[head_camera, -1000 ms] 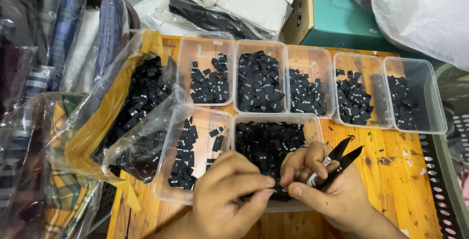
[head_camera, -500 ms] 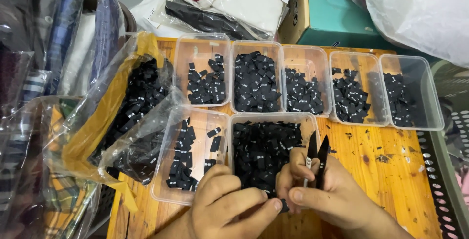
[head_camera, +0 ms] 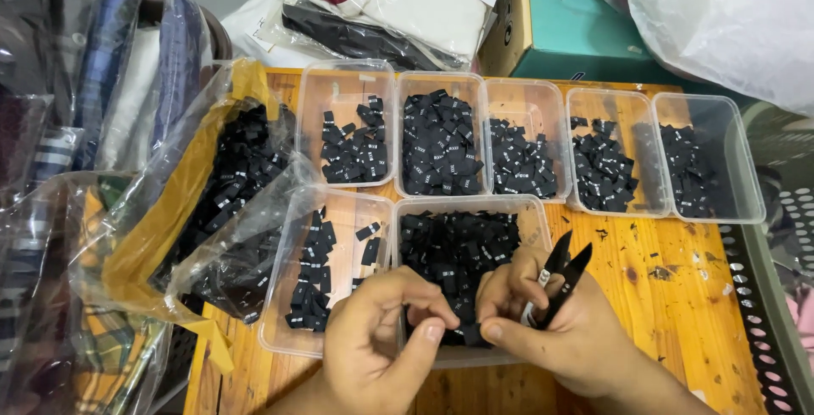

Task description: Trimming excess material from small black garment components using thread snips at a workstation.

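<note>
I look down on a wooden tabletop point(head_camera: 678, 296) crowded with sorting containers. Along its far edge, stacked folded garments in clear bags point(head_camera: 381, 0) lie beside a teal box point(head_camera: 585, 33) and a large white plastic bag point(head_camera: 729, 16). To the left, more bagged fabrics point(head_camera: 93, 84) pile up, and an open plastic bag with a yellow lining point(head_camera: 203, 178) spills small black labels toward the tabletop. A row of five clear plastic tubs point(head_camera: 526, 93) runs across the back of the tabletop, each holding black woven labels with tiny white marks. In front of them sit two more tubs: the near left tub point(head_camera: 339, 211), thinly filled, and the near middle tub point(head_camera: 534, 211), heaped with black labels. My two hands meet over the near edge of that middle tub. My left hand point(head_camera: 377, 339) has its fingers curled in, thumb and forefinger pinched together on a small black label point(head_camera: 462, 330), which lies between the two hands just above the heap. My right hand point(head_camera: 560, 330) touches the same label with its thumb and forefinger, while its other fingers are closed around a pair of small black thread snips point(head_camera: 560, 275), blades parted and pointing up and away from me.
</note>
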